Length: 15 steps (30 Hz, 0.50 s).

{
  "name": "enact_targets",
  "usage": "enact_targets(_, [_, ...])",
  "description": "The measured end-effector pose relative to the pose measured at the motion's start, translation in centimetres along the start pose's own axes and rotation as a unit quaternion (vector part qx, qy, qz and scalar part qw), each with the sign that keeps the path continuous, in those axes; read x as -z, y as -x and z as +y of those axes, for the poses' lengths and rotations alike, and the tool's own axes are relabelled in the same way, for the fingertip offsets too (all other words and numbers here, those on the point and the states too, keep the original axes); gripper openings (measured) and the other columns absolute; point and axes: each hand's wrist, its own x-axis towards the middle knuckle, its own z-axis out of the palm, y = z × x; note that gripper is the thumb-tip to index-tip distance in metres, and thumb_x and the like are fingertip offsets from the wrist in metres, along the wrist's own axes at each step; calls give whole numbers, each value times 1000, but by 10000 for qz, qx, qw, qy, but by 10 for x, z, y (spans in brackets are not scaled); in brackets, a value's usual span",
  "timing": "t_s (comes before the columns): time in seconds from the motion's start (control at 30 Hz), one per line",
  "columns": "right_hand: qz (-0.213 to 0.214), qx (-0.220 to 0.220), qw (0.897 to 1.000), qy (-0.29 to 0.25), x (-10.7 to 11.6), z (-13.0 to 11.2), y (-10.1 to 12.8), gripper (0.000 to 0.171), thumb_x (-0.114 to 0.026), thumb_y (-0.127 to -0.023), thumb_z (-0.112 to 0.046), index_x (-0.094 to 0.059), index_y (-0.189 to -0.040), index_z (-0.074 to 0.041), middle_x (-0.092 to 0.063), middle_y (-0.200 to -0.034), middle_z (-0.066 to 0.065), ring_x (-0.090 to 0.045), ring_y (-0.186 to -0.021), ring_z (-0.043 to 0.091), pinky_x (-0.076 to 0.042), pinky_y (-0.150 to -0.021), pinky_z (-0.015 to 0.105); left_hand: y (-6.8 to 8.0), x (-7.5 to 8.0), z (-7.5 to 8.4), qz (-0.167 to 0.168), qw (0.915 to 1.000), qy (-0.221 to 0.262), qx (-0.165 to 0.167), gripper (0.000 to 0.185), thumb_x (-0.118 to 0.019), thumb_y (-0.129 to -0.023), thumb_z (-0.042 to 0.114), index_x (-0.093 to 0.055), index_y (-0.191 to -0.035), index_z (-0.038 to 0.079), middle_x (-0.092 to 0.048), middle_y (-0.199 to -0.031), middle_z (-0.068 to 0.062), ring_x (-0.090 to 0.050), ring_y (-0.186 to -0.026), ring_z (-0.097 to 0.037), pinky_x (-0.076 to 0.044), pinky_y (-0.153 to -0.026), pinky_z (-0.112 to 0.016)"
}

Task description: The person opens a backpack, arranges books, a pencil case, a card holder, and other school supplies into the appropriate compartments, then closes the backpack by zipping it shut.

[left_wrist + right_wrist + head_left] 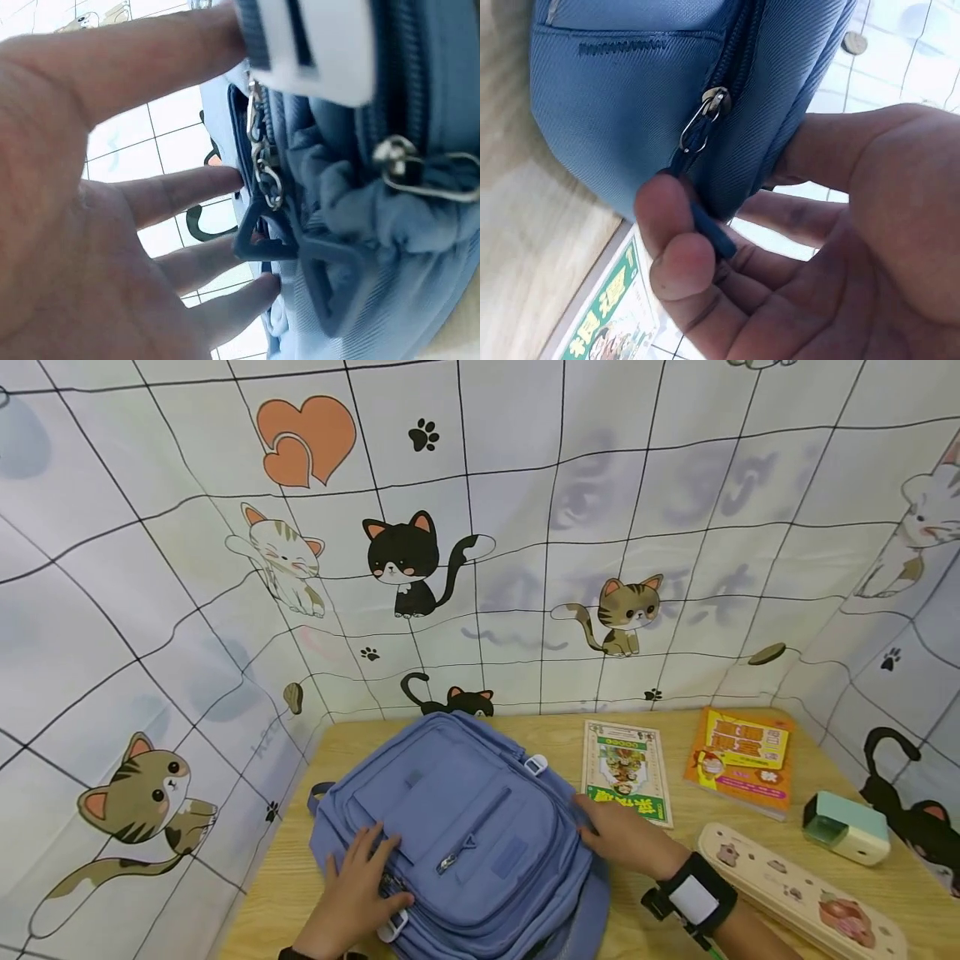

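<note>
A blue backpack [487, 802] lies front side up on the wooden table. At its lower left edge, my left hand [351, 893] touches the fabric with fingers spread. In the left wrist view the thumb reaches a white buckle [330, 56], and the other fingertips lie by two dangling blue zipper pulls [264, 236]. My right hand [626, 833] is at the bag's right side. Seen from the right wrist, its curled fingers pinch a blue zipper pull [714, 231] below a metal slider [716, 101].
Behind the right hand lies a green-and-white booklet [626, 760], with an orange book [742, 760] farther right. A long cream pencil case [802, 889] and a mint-and-cream box-shaped item [847, 827] are at the right. Cat-printed cloth [510, 568] surrounds the table.
</note>
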Motion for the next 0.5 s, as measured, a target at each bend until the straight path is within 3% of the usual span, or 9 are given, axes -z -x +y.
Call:
enact_targets(0.2, [23,136,9998,111,-7,-12,24,7,-68,-102,-14,-67,-107,-9,-58,-79,-4,-50,-66,7,-40,-57,27,-16,11,-9,-125,9985,400,-356,83,-96,-76,30,-60,-148,9,-41,-167,-21,-29,-157,-54,-5,-109,-95])
enact_targets(0.33, [-99,106,9999,-8,-11,-22,41,10,-69,-103,-18,-63,-98,-11,-53,-72,-5,-49,-61,6,-39,-55,27,-30,17,-10,-258,9966,544,-569,81,-97,-75,19,-61,-147,8,-42,-167,-20,-26,-158,-54,-5,-110,-95])
enact_targets(0.5, [-323,5,9994,-91,-25,-26,53,23,-67,-106,-28,-68,-105,-5,-62,-76,0,-60,-66,12,-46,-58,32,-48,24,-11,-463,9942,598,-763,84,-96,-72,6,-60,-147,6,-41,-169,-20,-24,-159,-53,-8,-111,-93])
